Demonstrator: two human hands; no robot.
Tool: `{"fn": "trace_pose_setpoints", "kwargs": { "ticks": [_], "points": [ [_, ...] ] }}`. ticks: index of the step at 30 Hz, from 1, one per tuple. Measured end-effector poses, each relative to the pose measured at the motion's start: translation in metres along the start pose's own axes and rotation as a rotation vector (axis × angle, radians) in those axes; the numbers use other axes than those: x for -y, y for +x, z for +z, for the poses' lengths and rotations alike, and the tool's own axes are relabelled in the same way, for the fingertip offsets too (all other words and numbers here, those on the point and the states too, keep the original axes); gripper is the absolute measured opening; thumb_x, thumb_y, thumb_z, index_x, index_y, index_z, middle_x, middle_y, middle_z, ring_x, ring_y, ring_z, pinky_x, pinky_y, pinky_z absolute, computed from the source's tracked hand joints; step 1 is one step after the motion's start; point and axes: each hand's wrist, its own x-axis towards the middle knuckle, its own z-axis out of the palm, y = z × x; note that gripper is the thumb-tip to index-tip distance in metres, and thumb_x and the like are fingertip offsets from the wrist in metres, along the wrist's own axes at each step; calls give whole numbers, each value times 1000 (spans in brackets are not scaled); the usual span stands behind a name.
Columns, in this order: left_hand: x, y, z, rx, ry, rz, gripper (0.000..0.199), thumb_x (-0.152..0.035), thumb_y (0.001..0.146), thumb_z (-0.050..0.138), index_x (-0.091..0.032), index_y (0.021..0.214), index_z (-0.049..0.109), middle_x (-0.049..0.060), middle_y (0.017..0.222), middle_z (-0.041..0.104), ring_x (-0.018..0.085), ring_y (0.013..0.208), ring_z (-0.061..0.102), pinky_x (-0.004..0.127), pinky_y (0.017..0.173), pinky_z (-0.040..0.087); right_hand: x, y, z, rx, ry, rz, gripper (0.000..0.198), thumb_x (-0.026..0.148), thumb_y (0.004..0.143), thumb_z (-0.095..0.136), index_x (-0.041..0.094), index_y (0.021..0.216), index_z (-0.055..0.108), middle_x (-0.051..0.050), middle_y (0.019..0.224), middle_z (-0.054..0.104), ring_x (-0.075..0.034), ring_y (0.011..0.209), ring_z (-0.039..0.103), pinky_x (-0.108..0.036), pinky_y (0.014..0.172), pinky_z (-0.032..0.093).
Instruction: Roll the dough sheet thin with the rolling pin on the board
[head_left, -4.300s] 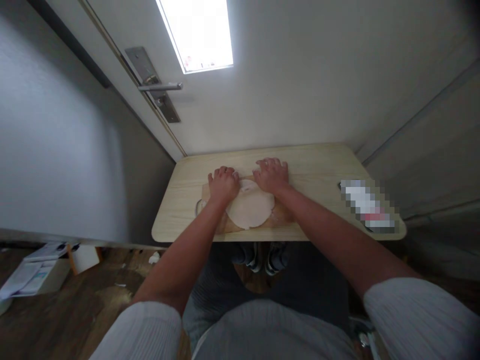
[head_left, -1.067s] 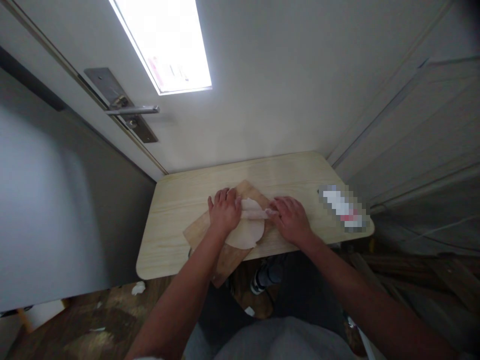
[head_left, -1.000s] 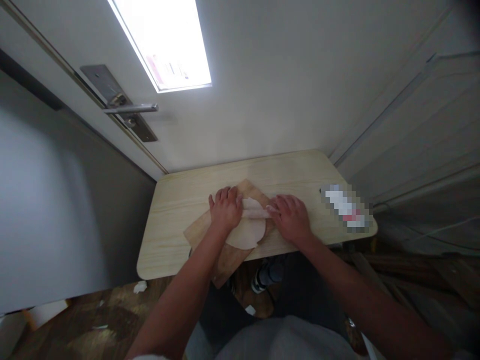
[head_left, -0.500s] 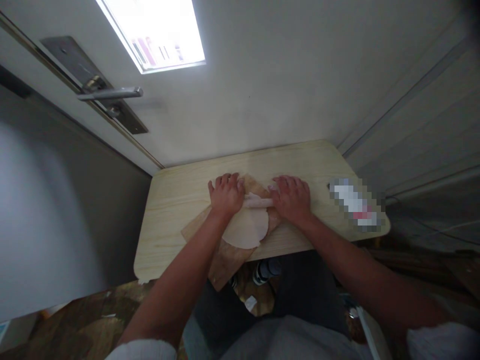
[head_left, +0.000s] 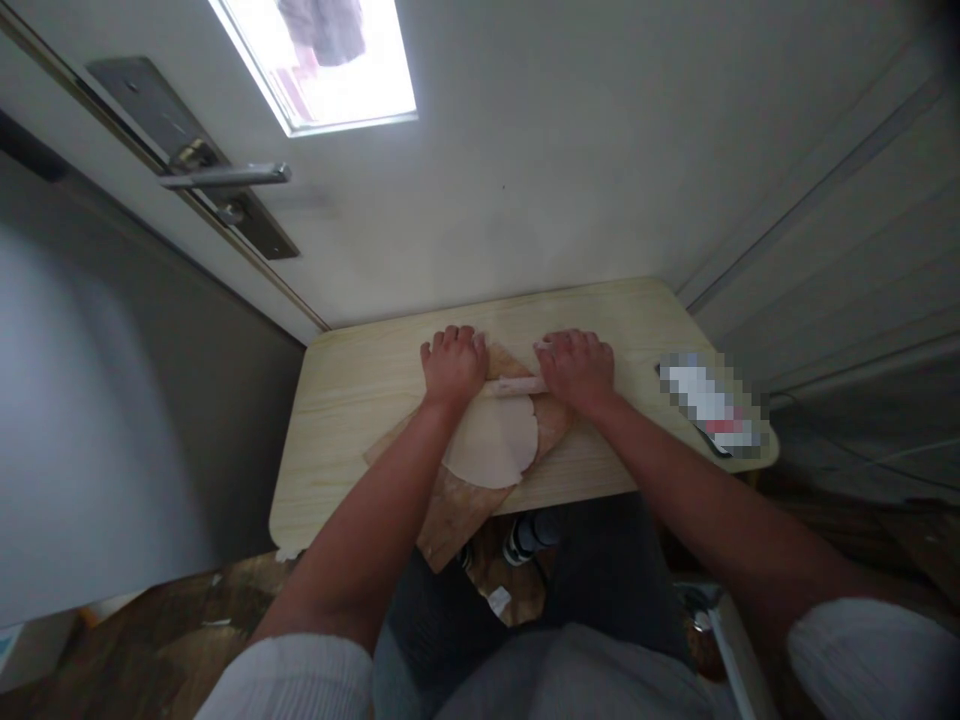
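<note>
A flat, rounded sheet of pale dough (head_left: 493,445) lies on a brown sheet (head_left: 459,515), one corner of which hangs over the table's near edge. Across the dough's far edge runs a light-coloured rolling pin (head_left: 519,386). My left hand (head_left: 454,365) is closed over its left end, fingers pointing away from me. On the right end my right hand (head_left: 576,368) curls in the same way. Only the middle of the pin shows between the hands, and my left forearm covers part of the dough and the sheet.
The pale wooden table (head_left: 337,430) stands against a door with a metal handle (head_left: 225,176) and a bright window (head_left: 360,90). A pixelated flat item (head_left: 709,405) lies at the table's right end. Below are my legs and a white scrap (head_left: 499,600) on the floor.
Both hands and the rolling pin have moved a little away from me, toward the dough's far edge. A greyish shape now shows in the door window.
</note>
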Motion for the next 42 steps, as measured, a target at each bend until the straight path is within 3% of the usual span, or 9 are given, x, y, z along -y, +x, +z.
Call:
{"fn": "trace_pose_setpoints", "kwargs": {
  "ticks": [10, 16, 23, 27, 31, 35, 42],
  "points": [
    [2, 16, 5, -67, 48, -22, 49, -43, 105, 21, -18, 108, 62, 13, 111, 66, 29, 108, 58, 42, 88, 42, 3, 26, 7, 34, 4, 97, 47, 46, 100, 34, 14, 105, 69, -18, 107, 67, -30, 100, 55, -39, 81, 35],
    [0, 4, 3, -31, 34, -17, 45, -41, 104, 23, -18, 108, 61, 13, 110, 65, 29, 107, 58, 41, 86, 44, 3, 14, 6, 9, 12, 104, 44, 47, 98, 39, 16, 104, 70, -17, 106, 68, -30, 98, 56, -40, 79, 36],
    [-5, -34, -5, 35, -49, -55, 41, -40, 103, 27, -21, 121, 59, 14, 121, 62, 30, 114, 56, 47, 96, 43, 0, -27, -2, -36, 40, 46, 39, 43, 97, 42, 17, 111, 68, -16, 110, 67, -30, 102, 54, -40, 82, 36],
    [-12, -75, -8, -4, -51, -56, 41, -44, 102, 31, -22, 128, 56, 13, 133, 60, 31, 124, 51, 54, 108, 35, -7, -59, -4, -78, 98, -29, 39, 44, 97, 44, 17, 115, 66, -15, 121, 64, -30, 107, 52, -40, 88, 37],
    [-18, -114, -10, -88, -32, -59, 49, -46, 102, 32, -19, 139, 47, 14, 147, 51, 32, 137, 41, 59, 115, 25, -11, -74, 0, -126, 225, -6, 37, 47, 96, 47, 19, 112, 66, -13, 114, 64, -28, 103, 55, -37, 84, 38],
    [-17, -125, -9, -116, 9, -120, 48, -44, 102, 31, -17, 139, 47, 14, 145, 53, 31, 137, 43, 60, 115, 27, -4, -60, 2, -123, 295, 55, 35, 47, 94, 50, 19, 109, 66, -12, 104, 62, -26, 97, 55, -36, 79, 37],
    [-8, -101, -8, -100, 48, -148, 46, -43, 102, 29, -21, 137, 50, 13, 144, 54, 29, 136, 43, 61, 116, 26, 10, -31, 2, -14, 163, 36, 33, 44, 97, 46, 20, 105, 67, -12, 107, 63, -27, 100, 51, -36, 79, 33]
  ]
}}
